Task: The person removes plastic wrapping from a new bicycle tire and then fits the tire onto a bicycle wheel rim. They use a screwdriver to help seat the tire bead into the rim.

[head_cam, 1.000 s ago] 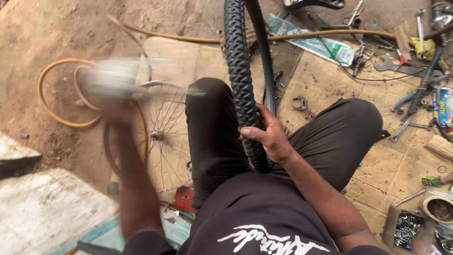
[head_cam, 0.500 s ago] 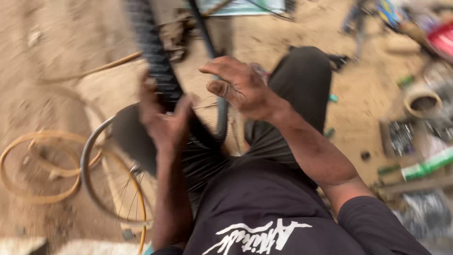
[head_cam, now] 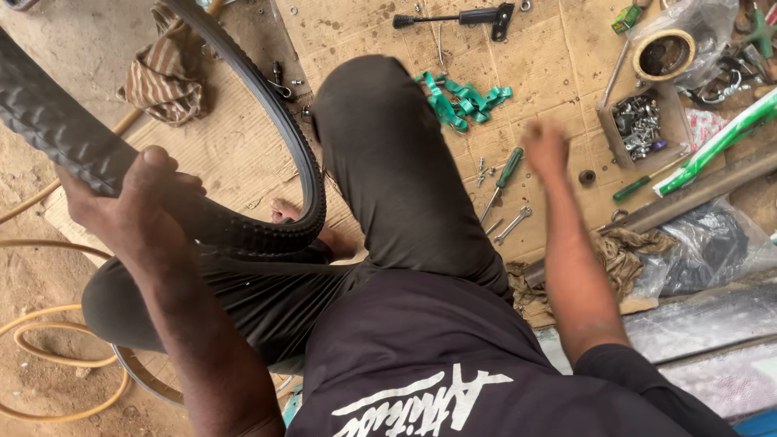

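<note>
The left hand (head_cam: 133,202) is clamped around a black knobby rubber bicycle tyre (head_cam: 243,129), fingers wrapped over the tread where it sweeps in from the upper left. From that grip the tyre loops up, curves down past the person's raised knee and bends back along the lap, its lowest arc lying just beside a bare foot (head_cam: 312,226) on the floor. The right hand (head_cam: 546,146) is blurred, reaching out over a sheet of brown cardboard (head_cam: 550,57) spread on the ground; it holds nothing that can be made out, and whether the fingers are spread or curled cannot be told.

Just below and left of that hand lie a green-handled screwdriver (head_cam: 503,180) and a small silver spanner (head_cam: 513,224), with a few loose bolts near them. A second green-handled screwdriver (head_cam: 639,184) lies to the right, near a small black round part (head_cam: 587,176). Further up the cardboard are a tangle of green plastic strips (head_cam: 463,99) and a black hand tool with a long shaft (head_cam: 457,16). An open cardboard box of metal nuts and bolts (head_cam: 638,121) stands to the right of the hand, below a round yellow tin (head_cam: 664,53). A striped cloth (head_cam: 166,69) lies crumpled beyond the tyre, and a coil of yellow hose (head_cam: 48,356) rests on the dirt at the lower left, beside a metal wheel rim (head_cam: 146,384).
</note>
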